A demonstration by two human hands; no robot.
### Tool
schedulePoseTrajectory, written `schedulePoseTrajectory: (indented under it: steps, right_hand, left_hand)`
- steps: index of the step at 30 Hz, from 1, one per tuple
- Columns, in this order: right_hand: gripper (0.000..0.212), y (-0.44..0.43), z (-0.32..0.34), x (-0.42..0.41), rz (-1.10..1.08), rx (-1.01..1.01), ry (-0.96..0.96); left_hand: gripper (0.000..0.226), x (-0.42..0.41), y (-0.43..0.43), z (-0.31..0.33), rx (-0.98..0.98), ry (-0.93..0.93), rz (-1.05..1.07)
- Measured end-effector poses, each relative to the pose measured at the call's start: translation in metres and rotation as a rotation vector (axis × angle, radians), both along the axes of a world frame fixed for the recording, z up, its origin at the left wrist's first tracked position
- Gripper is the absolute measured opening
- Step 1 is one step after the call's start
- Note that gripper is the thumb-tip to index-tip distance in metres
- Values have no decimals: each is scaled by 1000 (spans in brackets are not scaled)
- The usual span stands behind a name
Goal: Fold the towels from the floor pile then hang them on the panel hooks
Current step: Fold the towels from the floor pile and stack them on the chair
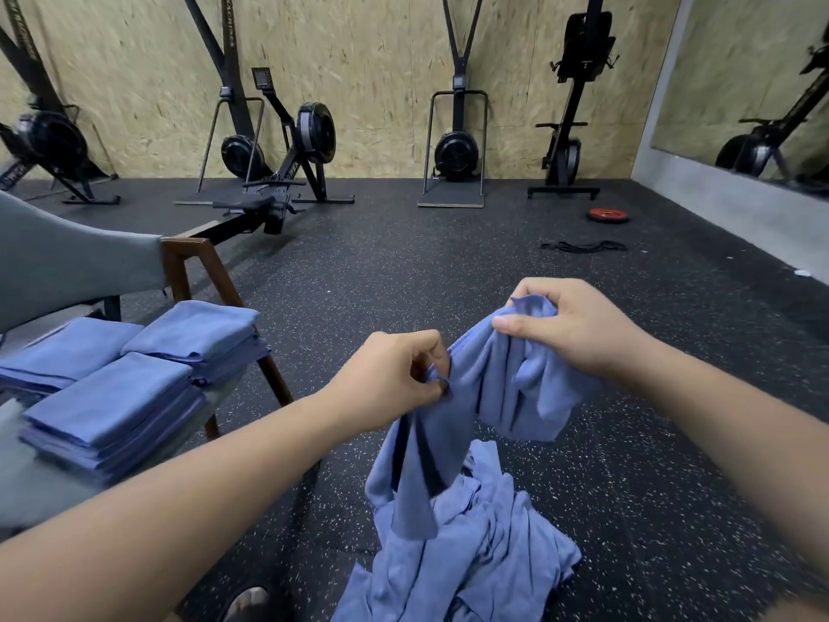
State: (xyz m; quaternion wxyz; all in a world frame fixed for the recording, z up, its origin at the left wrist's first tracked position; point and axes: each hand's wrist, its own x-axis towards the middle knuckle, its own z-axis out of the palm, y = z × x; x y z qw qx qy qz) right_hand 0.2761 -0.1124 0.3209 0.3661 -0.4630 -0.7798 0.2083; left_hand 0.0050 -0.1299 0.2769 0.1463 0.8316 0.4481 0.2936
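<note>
The blue towel (507, 383) looks light, limp and quick to bunch, so its corners or hem are the best hold. It hangs above the floor pile (471, 558), with its upper edge pinched by the left hand (390, 374) and gathered in the curled fingers of the right hand (578, 325).
</note>
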Motion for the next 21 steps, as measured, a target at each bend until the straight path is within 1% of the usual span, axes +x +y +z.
schedulePoseTrajectory:
  steps: [5, 7, 14, 17, 21]
  right_hand:
    - [30, 13, 0, 21, -120, 49, 44]
    - [32, 19, -3, 28, -165, 40, 60]
    - [27, 31, -12, 43, -272, -2, 68]
    - [25, 39, -23, 49, -328, -18, 58]
    - [25, 43, -35, 50, -337, -59, 18]
  left_hand:
    - [19, -14, 13, 1, 27, 75, 66]
    - [18, -22, 18, 2, 26, 112, 99]
    - [19, -51, 37, 3, -5, 258, 200]
    - [19, -66, 41, 2, -30, 272, 222]
    - [21, -80, 42, 1, -62, 269, 229]
